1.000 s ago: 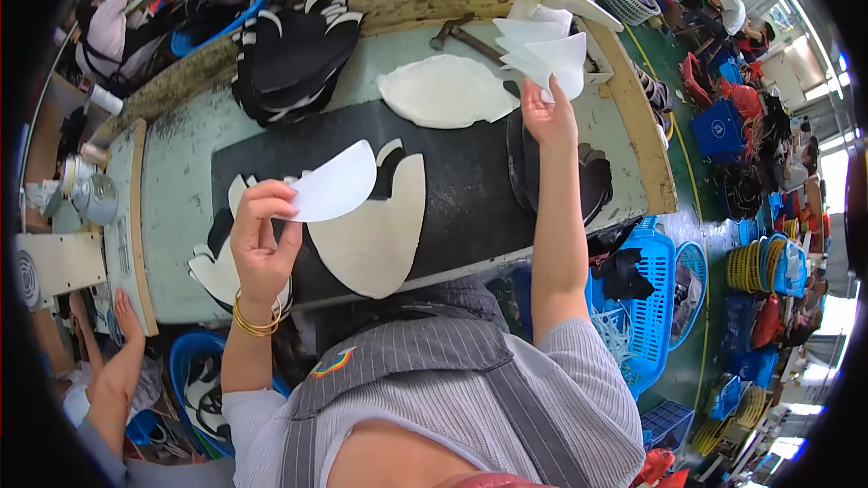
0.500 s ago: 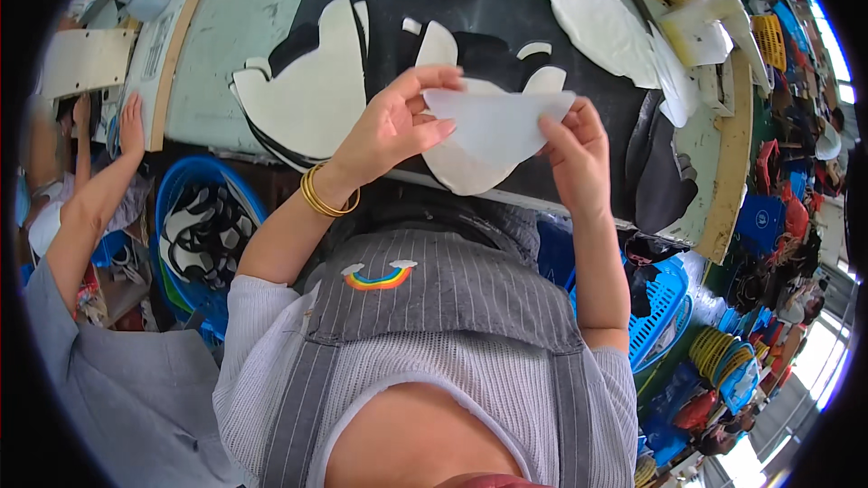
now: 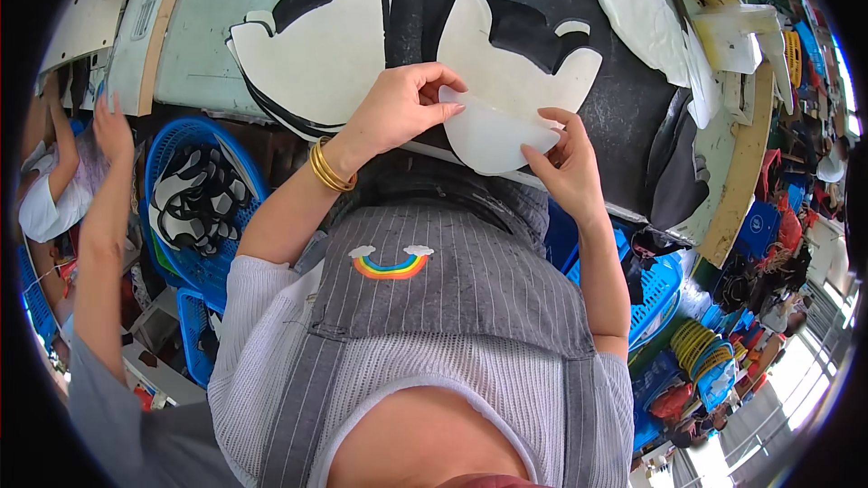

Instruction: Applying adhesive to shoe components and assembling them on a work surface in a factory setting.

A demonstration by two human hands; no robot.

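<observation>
Between my two hands is a thin, translucent white half-round sheet [image 3: 495,137]. My left hand [image 3: 409,108] pinches its upper left corner between thumb and fingers. My right hand [image 3: 568,161] grips the opposite corner. The sheet lies over the rounded near end of a white cut piece [image 3: 520,77] with black layers showing along its upper edge. To the left rests a stack of similar white and black cut pieces [image 3: 330,59], level with my left wrist. Both stacks lie on a black mat [image 3: 411,14] on the bench.
White crumpled sheeting [image 3: 640,23] and folded black material [image 3: 674,172] lie on the right. A wooden edge strip [image 3: 737,172] bounds the bench there. Blue baskets [image 3: 163,149] with black and white scraps stand lower left. A co-worker's arm [image 3: 101,244] reaches in at far left.
The half-round sheet has come down onto the near end of the right white piece and turned, its right corner lower. My right hand has lowered with it. The co-worker's arm has shifted.
</observation>
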